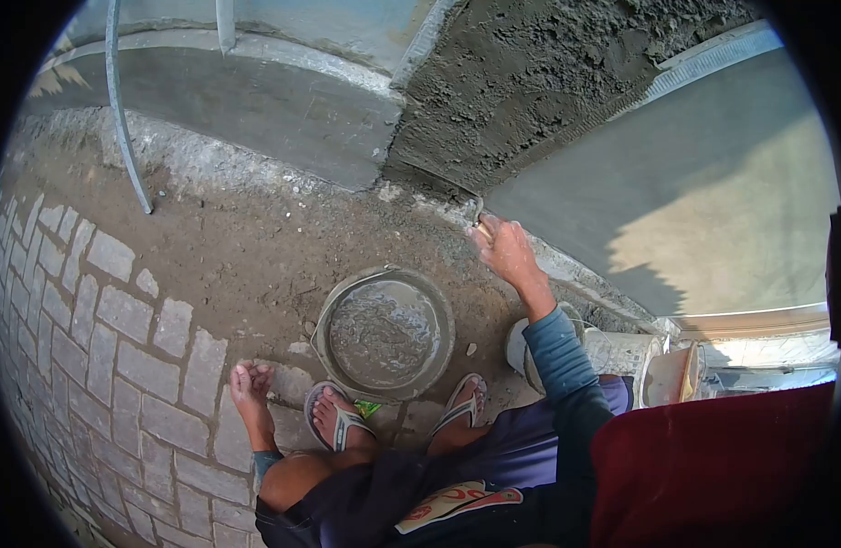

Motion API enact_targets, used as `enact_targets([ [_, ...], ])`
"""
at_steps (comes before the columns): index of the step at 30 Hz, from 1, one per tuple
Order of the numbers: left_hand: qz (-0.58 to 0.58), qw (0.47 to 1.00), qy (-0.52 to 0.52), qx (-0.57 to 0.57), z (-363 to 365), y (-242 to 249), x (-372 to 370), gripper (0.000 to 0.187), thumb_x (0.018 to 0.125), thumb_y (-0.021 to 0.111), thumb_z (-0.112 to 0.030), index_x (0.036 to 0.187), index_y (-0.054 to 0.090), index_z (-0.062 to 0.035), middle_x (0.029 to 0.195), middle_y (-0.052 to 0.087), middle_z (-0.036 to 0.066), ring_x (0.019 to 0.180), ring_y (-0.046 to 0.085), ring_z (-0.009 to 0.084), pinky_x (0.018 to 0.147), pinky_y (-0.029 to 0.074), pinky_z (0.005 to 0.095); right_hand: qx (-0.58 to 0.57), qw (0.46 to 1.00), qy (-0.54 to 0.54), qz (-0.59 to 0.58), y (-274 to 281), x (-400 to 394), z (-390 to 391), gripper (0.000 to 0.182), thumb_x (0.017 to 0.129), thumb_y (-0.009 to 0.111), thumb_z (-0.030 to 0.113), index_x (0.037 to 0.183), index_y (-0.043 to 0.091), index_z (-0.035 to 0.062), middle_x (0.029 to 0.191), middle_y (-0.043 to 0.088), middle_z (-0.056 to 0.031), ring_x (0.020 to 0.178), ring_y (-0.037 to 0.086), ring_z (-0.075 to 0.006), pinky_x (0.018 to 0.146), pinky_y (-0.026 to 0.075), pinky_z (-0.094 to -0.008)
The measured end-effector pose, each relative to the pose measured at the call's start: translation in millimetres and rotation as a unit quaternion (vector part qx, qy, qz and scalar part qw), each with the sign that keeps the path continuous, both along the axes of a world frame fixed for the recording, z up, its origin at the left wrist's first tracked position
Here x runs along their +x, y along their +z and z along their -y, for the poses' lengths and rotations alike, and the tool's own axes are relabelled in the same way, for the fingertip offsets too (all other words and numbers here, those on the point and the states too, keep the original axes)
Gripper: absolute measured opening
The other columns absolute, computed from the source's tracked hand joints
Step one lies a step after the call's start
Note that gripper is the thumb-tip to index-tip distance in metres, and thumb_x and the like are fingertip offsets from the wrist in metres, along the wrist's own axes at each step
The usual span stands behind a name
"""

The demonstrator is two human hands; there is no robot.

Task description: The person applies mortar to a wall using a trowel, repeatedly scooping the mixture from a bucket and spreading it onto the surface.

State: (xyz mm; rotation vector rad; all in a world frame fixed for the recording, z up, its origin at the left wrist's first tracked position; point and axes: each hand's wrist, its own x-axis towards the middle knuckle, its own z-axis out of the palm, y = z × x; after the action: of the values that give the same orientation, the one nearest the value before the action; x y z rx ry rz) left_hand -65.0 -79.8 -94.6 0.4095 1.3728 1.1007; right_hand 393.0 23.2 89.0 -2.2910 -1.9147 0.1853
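Note:
My right hand (507, 253) is closed around the light wooden handle of a trowel (439, 179). The trowel's thin blade lies against the foot of the wet, rough mortar (521, 82) on the wall. Over by my knee, my left hand (251, 382) has its fingers curled in, and nothing shows in it. On the ground between my feet and the wall stands a round bucket (446, 352) with wet grey mortar (384, 333) inside. Its wire handle rests along the rim.
Smooth grey plaster panels (740, 173) flank the rough mortar. A curved metal strip (121, 119) leans at upper left. Paving blocks (146, 365) cover the left ground, with bare dirt (238, 237) along the wall. Several pails (621, 352) stand right of my arm.

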Motion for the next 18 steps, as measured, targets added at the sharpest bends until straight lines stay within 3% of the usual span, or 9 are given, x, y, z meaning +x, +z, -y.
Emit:
enact_targets([
  [4,0.009,1.000,0.016,-0.013,2.4,1.1,-0.8,0.043,0.100,0.051,-0.046,0.112,0.054,-0.0043,0.092,0.063,0.008,0.089,0.064,0.0219,0.084,0.051,0.0344,0.029,0.999,0.006,0.024,31.0,15.9,-0.6,0.033,0.089,0.064,0.026,0.104,0.066,-0.0034,0.091,0.066,-0.0264,0.082,0.064,-0.0442,0.075,0.050,-0.0483],
  [6,-0.004,0.999,0.018,-0.027,3.4,2.6,-2.9,0.043,0.101,0.050,-0.045,0.112,0.053,-0.0038,0.091,0.062,0.008,0.089,0.064,0.0215,0.086,0.052,0.0347,0.118,0.992,0.000,-0.052,69.8,12.5,3.4,0.031,0.089,0.066,0.025,0.101,0.067,-0.0037,0.085,0.066,-0.0250,0.073,0.064,-0.0418,0.069,0.050,-0.0458],
  [11,-0.005,1.000,0.013,-0.012,-0.5,-2.4,-5.9,0.042,0.101,0.050,-0.044,0.113,0.053,-0.0037,0.092,0.063,0.008,0.088,0.064,0.0212,0.086,0.052,0.0350,0.241,0.970,0.011,-0.005,125.6,10.9,10.4,0.029,0.087,0.069,0.021,0.097,0.066,-0.0054,0.074,0.062,-0.0209,0.061,0.060,-0.0343,0.059,0.048,-0.0398],
  [15,-0.002,1.000,0.011,-0.005,-1.6,-3.4,-3.0,0.043,0.101,0.050,-0.044,0.113,0.053,-0.0037,0.092,0.063,0.009,0.089,0.064,0.0220,0.087,0.052,0.0366,0.313,0.949,0.006,0.033,115.4,5.4,14.7,0.024,0.086,0.071,0.017,0.096,0.064,-0.0045,0.071,0.058,-0.0172,0.058,0.055,-0.0303,0.056,0.046,-0.0361],
  [18,0.003,1.000,0.011,-0.010,0.7,-4.2,-1.3,0.043,0.100,0.050,-0.045,0.114,0.053,-0.0039,0.093,0.062,0.009,0.091,0.065,0.0238,0.089,0.052,0.0380,0.318,0.948,0.026,0.013,86.3,3.6,18.3,0.023,0.085,0.072,0.015,0.098,0.063,-0.0021,0.074,0.059,-0.0173,0.059,0.057,-0.0317,0.056,0.047,-0.0375],
])
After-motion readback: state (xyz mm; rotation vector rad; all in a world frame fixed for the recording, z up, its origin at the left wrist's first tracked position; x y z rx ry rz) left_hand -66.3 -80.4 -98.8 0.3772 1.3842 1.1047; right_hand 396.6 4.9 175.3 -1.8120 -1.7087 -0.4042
